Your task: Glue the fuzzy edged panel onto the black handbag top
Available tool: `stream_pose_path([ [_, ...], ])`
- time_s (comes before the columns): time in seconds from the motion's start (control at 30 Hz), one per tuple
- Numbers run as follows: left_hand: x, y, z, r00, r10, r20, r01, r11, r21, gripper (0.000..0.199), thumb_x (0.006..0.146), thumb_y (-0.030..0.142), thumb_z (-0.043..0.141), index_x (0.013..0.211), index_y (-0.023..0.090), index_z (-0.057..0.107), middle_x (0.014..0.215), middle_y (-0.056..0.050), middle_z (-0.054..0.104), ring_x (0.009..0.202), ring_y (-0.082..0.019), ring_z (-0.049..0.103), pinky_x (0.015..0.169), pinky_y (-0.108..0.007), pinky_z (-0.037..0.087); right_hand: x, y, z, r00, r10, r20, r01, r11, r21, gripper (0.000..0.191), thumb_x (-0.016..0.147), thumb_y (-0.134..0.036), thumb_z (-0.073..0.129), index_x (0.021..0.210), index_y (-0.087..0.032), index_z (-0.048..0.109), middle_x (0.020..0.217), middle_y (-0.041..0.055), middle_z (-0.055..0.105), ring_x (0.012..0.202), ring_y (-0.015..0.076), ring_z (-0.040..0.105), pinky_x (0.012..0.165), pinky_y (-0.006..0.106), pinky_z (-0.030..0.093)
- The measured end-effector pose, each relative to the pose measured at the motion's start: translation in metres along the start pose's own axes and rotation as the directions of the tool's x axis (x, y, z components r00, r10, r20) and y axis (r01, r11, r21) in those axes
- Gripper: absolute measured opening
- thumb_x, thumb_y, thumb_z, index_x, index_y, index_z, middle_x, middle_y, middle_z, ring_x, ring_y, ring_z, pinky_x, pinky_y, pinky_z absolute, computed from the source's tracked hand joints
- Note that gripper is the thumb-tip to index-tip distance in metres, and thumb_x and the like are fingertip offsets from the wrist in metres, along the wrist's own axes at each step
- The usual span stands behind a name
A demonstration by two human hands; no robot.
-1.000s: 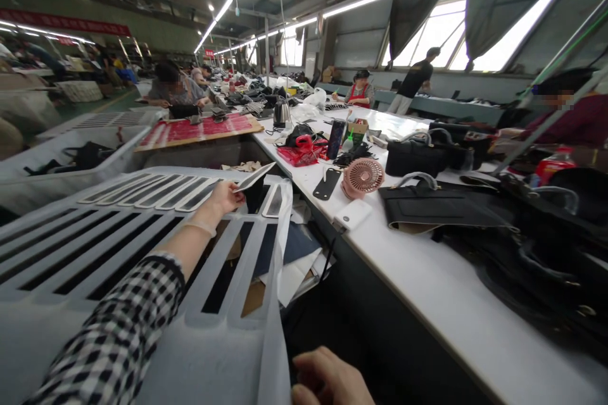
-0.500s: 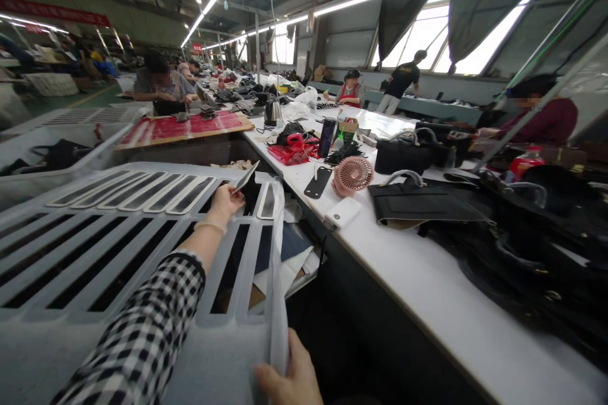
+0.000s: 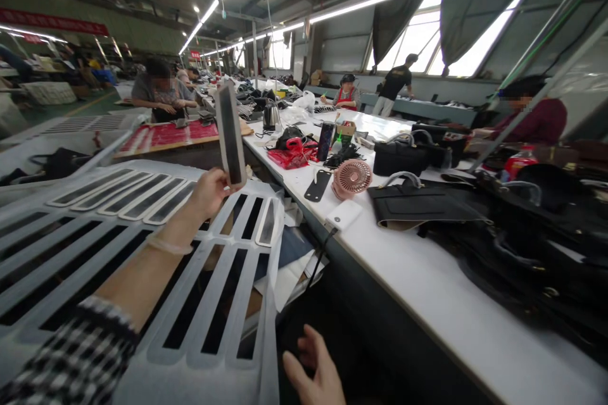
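Note:
Pinched in my left hand (image 3: 210, 193) is a flat, dark rectangular strip with a pale border (image 3: 230, 136), held nearly upright by its lower end. Below it lies a large grey-white slotted sheet (image 3: 161, 376) with rows of long openings. Several similar bordered strips (image 3: 164, 199) lie in a row over its far openings, and a single bordered strip (image 3: 267, 223) lies near its right edge. My right hand (image 3: 317, 370), fingers apart and holding nothing, is just right of the sheet's near right edge.
A long white worktable (image 3: 394, 278) runs along the right, bearing a pink fan (image 3: 352, 178), a white box-like device (image 3: 342, 215) and black bags (image 3: 422, 202). Papers (image 3: 289, 266) stick out under the sheet. A co-worker (image 3: 161, 92) sits beyond a red board (image 3: 171, 136).
My left hand has lifted the bordered strip from low over the sheet and turned it upright, moving slightly left. My right hand has let go of the sheet's edge and opened.

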State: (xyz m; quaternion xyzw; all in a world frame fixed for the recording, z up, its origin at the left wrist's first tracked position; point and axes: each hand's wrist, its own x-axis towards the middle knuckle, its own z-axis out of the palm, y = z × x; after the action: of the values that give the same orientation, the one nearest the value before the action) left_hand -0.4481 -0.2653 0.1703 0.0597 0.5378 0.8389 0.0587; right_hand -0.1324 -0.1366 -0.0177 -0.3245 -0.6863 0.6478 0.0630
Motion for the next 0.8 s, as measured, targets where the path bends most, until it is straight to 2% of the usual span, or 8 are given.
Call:
stream_pose_path([
  [0.17, -0.097, -0.024, 0.028, 0.962, -0.02, 0.273, -0.052, 0.966, 0.255, 0.016, 0.064, 0.015, 0.064, 0.079, 0.016, 0.058, 0.068, 0.001, 0.062, 0.057, -0.015, 0.057, 0.051, -0.024, 0.047, -0.008, -0.1, -0.054, 0.971, -0.235, -0.03, 0.237, 0.97, 0.059, 0.067, 0.077, -0.052, 0.065, 0.13, -0.017, 0.048, 0.124, 0.0139, 0.057, 0.107, 0.0279, 0.059, 0.086, 0.037, 0.052],
  [0.23, -0.138, -0.038, 0.042, 0.922, -0.06, 0.382, -0.083, 0.934, 0.347, 0.015, 0.067, 0.015, 0.065, 0.079, 0.018, 0.057, 0.065, 0.002, 0.061, 0.057, -0.016, 0.056, 0.052, -0.026, 0.045, -0.019, -0.134, -0.066, 0.958, -0.276, -0.077, 0.283, 0.952, 0.117, 0.076, 0.077, -0.052, 0.067, 0.139, -0.02, 0.037, 0.135, 0.0135, 0.05, 0.114, 0.0283, 0.055, 0.09, 0.039, 0.051],
  [0.3, -0.179, -0.053, 0.056, 0.853, -0.071, 0.517, -0.23, 0.838, 0.494, 0.01, 0.074, 0.014, 0.058, 0.081, 0.02, 0.054, 0.067, 0.002, 0.06, 0.061, -0.017, 0.057, 0.056, -0.026, 0.044, -0.029, -0.154, -0.074, 0.953, -0.275, -0.128, 0.297, 0.932, 0.208, 0.09, 0.072, -0.053, 0.071, 0.144, -0.021, 0.027, 0.144, 0.0135, 0.04, 0.121, 0.0295, 0.05, 0.093, 0.039, 0.05],
  [0.4, -0.233, -0.077, 0.076, 0.696, -0.092, 0.712, -0.516, 0.625, 0.585, 0.012, 0.081, 0.012, 0.045, 0.085, 0.023, 0.046, 0.073, 0.0, 0.059, 0.066, -0.019, 0.059, 0.059, -0.029, 0.042, -0.039, -0.155, -0.09, 0.95, -0.216, -0.225, 0.277, 0.917, 0.288, 0.103, 0.067, -0.054, 0.075, 0.146, -0.02, 0.02, 0.149, 0.0131, 0.031, 0.122, 0.0301, 0.048, 0.09, 0.036, 0.052],
  [0.53, -0.286, -0.099, 0.104, 0.518, -0.051, 0.854, -0.711, 0.529, 0.463, 0.012, 0.085, 0.014, 0.036, 0.085, 0.024, 0.042, 0.075, -0.003, 0.058, 0.065, -0.02, 0.059, 0.058, -0.032, 0.042, -0.059, -0.138, -0.126, 0.923, -0.143, -0.359, 0.257, 0.92, 0.295, 0.107, 0.064, -0.045, 0.08, 0.147, -0.022, 0.016, 0.143, 0.0134, 0.038, 0.112, 0.0284, 0.055, 0.082, 0.034, 0.054],
  [0.63, -0.316, -0.096, 0.128, 0.338, -0.155, 0.928, -0.683, 0.638, 0.355, 0.01, 0.089, 0.019, 0.041, 0.094, 0.022, 0.049, 0.085, -0.004, 0.063, 0.074, -0.019, 0.063, 0.068, -0.031, 0.049, -0.086, -0.129, -0.165, 0.904, -0.171, -0.391, 0.311, 0.892, 0.329, 0.097, 0.067, -0.033, 0.076, 0.145, -0.02, 0.019, 0.13, 0.0117, 0.052, 0.102, 0.0244, 0.06, 0.084, 0.034, 0.052],
  [0.73, -0.328, -0.085, 0.147, 0.056, -0.324, 0.944, -0.505, 0.807, 0.307, 0.039, 0.085, 0.028, 0.06, 0.123, 0.026, 0.053, 0.118, -0.004, 0.065, 0.107, -0.021, 0.062, 0.094, -0.03, 0.048, -0.124, -0.12, -0.217, 0.885, -0.243, -0.398, 0.358, 0.901, 0.246, 0.091, 0.066, -0.024, 0.075, 0.143, -0.018, 0.028, 0.123, 0.0094, 0.056, 0.101, 0.0219, 0.058, 0.085, 0.033, 0.051],
  [0.8, -0.32, -0.087, 0.151, -0.028, -0.402, 0.915, -0.371, 0.854, 0.364, 0.044, 0.087, 0.034, 0.06, 0.13, 0.032, 0.053, 0.122, -0.002, 0.066, 0.111, -0.022, 0.061, 0.096, -0.031, 0.049, -0.153, -0.11, -0.255, 0.859, -0.309, -0.407, 0.394, 0.908, 0.143, 0.087, 0.066, -0.02, 0.076, 0.142, -0.023, 0.033, 0.124, 0.0075, 0.055, 0.101, 0.0205, 0.057, 0.082, 0.032, 0.051],
])
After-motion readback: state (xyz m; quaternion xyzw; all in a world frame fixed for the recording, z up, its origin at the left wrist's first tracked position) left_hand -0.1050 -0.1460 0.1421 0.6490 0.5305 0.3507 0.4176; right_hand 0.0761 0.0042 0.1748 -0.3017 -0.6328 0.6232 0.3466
